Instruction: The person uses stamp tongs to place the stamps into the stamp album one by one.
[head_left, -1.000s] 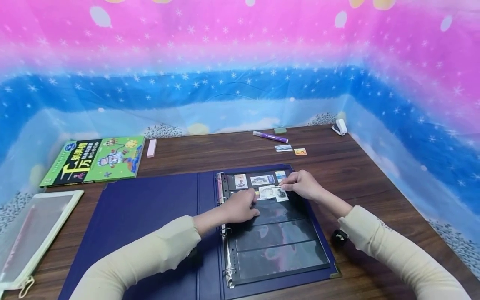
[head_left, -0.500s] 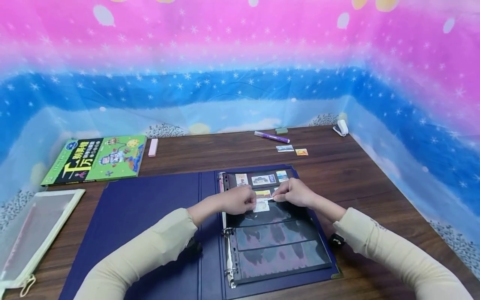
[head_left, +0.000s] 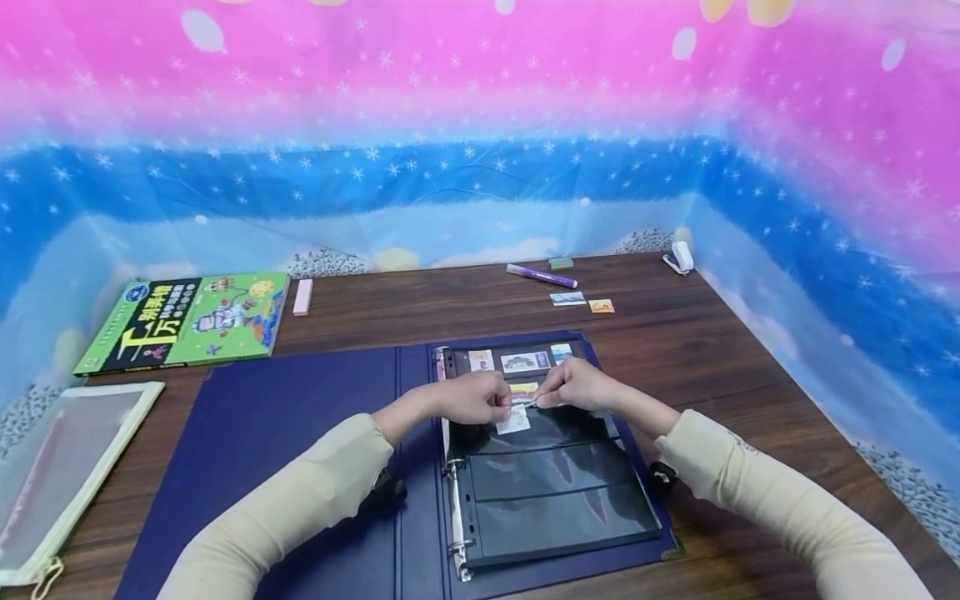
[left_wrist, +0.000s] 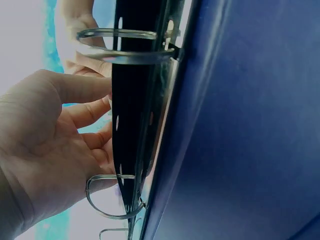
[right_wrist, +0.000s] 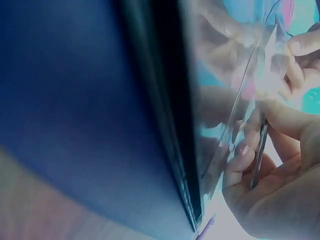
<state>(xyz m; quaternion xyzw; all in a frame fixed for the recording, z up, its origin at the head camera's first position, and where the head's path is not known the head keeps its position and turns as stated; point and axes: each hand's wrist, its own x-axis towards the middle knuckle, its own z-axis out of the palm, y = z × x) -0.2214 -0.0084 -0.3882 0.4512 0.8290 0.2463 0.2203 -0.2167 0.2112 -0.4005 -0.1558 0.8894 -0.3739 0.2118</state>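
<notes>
A black stock page (head_left: 555, 467) with clear pocket strips lies in the open navy ring binder (head_left: 300, 467). Over its second row, my left hand (head_left: 476, 397) pinches a pale stamp (head_left: 513, 420) by its edge; the stamp slants over the strip below. From the right, my right hand (head_left: 581, 385) holds thin metal tweezers (right_wrist: 259, 155), their tip close to that stamp. A yellow stamp (head_left: 523, 392) shows between the hands. Above it, the top row bears a reddish stamp (head_left: 481, 360), a wide stamp (head_left: 525, 361) and a blue one (head_left: 560, 353).
Two loose stamps (head_left: 567, 298) lie beyond the binder, near a purple marker (head_left: 542, 276) and a green eraser (head_left: 560, 263). A white stapler-like object (head_left: 679, 258) stands at the back right corner. Left are a green book (head_left: 187, 321), a pink-white block (head_left: 302, 297) and a mesh pouch (head_left: 75, 467).
The pale stamp has come down and left from the second row, tilting. My right hand has moved left and lower toward my left hand, whose fingers have curled in.
</notes>
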